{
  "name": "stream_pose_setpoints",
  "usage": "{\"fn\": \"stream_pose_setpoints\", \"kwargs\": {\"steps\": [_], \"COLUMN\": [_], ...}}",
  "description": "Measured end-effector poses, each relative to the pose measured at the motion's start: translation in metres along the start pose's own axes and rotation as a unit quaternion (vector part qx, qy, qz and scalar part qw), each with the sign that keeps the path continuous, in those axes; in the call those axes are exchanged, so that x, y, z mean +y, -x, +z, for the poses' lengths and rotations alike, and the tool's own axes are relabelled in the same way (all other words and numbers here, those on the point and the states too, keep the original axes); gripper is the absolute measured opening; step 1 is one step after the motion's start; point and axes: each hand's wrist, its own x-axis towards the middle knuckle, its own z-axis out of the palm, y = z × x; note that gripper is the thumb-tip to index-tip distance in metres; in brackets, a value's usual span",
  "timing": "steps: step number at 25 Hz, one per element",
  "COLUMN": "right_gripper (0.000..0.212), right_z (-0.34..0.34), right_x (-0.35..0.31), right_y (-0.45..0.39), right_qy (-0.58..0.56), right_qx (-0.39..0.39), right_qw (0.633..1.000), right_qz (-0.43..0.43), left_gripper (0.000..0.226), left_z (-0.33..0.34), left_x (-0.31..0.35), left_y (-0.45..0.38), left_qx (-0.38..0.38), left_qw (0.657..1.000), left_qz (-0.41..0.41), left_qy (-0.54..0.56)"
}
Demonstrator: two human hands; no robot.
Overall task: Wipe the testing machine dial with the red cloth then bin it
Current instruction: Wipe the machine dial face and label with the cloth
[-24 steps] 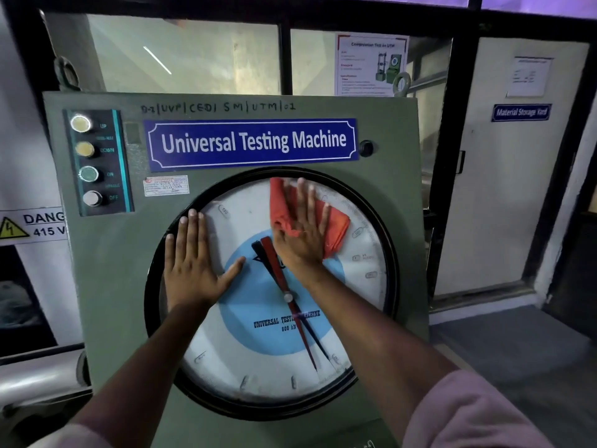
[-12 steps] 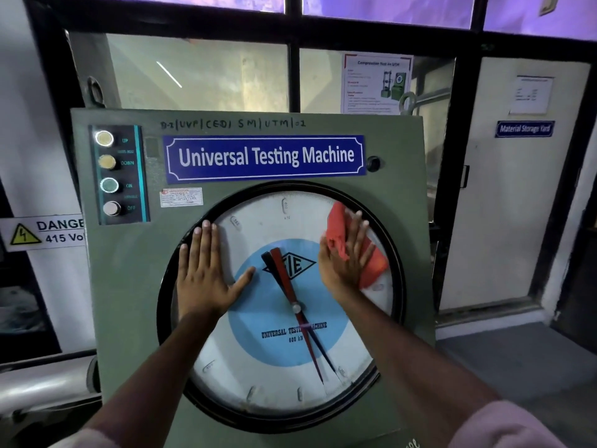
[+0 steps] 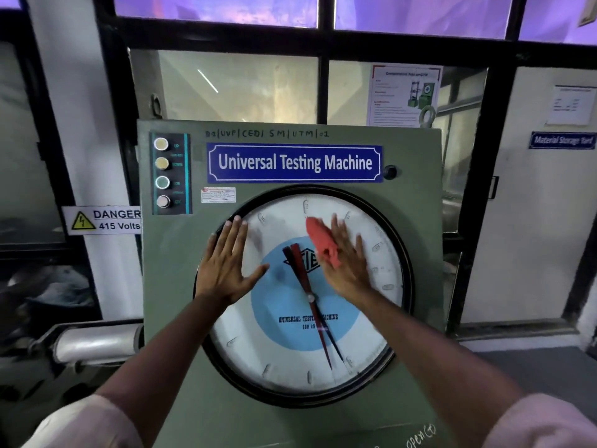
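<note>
The testing machine's round dial (image 3: 290,357) has a white face, a blue centre, a black rim and red and black needles. My right hand (image 3: 347,260) presses the red cloth (image 3: 321,240) flat against the glass in the dial's upper middle; the cloth sticks out to the left of my fingers. My left hand (image 3: 226,263) lies flat with fingers spread on the dial's upper left edge, over the black rim, holding nothing. No bin is in view.
The green machine cabinet (image 3: 168,286) carries a blue "Universal Testing Machine" sign (image 3: 294,163) and a strip of round buttons (image 3: 163,173). A "Danger 415 Volts" label (image 3: 106,219) is on the left. A white door (image 3: 533,205) stands to the right, windows behind.
My right hand slid the red cloth from the dial's top right-centre out to the right, then back toward the upper middle. The view tilted up. My left hand stayed on the dial's left edge.
</note>
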Motion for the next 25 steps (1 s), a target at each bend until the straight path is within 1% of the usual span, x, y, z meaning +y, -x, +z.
{"fn": "stream_pose_setpoints", "kwargs": {"steps": [1,3,5,7,9,12,16,18,20,23,25], "right_gripper": [0.072,0.061,0.058,0.058,0.06,0.063,0.069,0.072,0.068,0.064,0.067], "right_z": [-0.018,-0.055,-0.086,-0.107,-0.112,-0.096,-0.049,-0.021,0.002,0.034,0.047], "right_x": [-0.002,-0.011,-0.027,-0.052,-0.081,-0.139,-0.249,-0.324,-0.389,-0.503,-0.565], "right_y": [-0.009,-0.033,-0.052,-0.061,-0.065,-0.058,-0.035,-0.018,0.0,0.038,0.064], "right_qy": [-0.019,-0.011,-0.003,-0.01,-0.019,-0.044,-0.098,-0.135,-0.163,-0.201,-0.218], "right_qx": [0.018,0.024,0.008,-0.006,-0.013,-0.024,-0.064,-0.096,-0.102,-0.129,-0.149], "right_qw": [1.0,1.0,0.999,0.998,0.996,0.991,0.976,0.962,0.952,0.927,0.916], "right_qz": [0.008,-0.008,-0.031,-0.062,-0.088,-0.128,-0.186,-0.217,-0.236,-0.29,-0.301], "left_gripper": [0.108,0.107,0.107,0.107,0.105,0.099,0.101,0.104,0.104,0.106,0.106], "left_z": [-0.014,-0.044,-0.077,-0.109,-0.132,-0.162,-0.206,-0.236,-0.261,-0.309,-0.338], "left_x": [0.005,0.012,0.018,0.016,0.004,-0.028,-0.102,-0.147,-0.185,-0.244,-0.28], "left_y": [0.0,-0.008,-0.014,-0.009,0.005,0.052,0.137,0.191,0.236,0.312,0.359], "left_qx": [-0.001,-0.004,0.001,0.011,0.006,0.001,-0.01,-0.015,-0.024,-0.031,-0.034], "left_qw": [1.0,1.0,1.0,0.999,0.997,0.99,0.972,0.959,0.948,0.924,0.914], "left_qz": [0.0,-0.001,-0.011,-0.038,-0.057,-0.104,-0.181,-0.223,-0.252,-0.307,-0.323], "left_qy": [0.0,-0.003,-0.014,-0.027,-0.049,-0.094,-0.148,-0.175,-0.192,-0.227,-0.242]}}
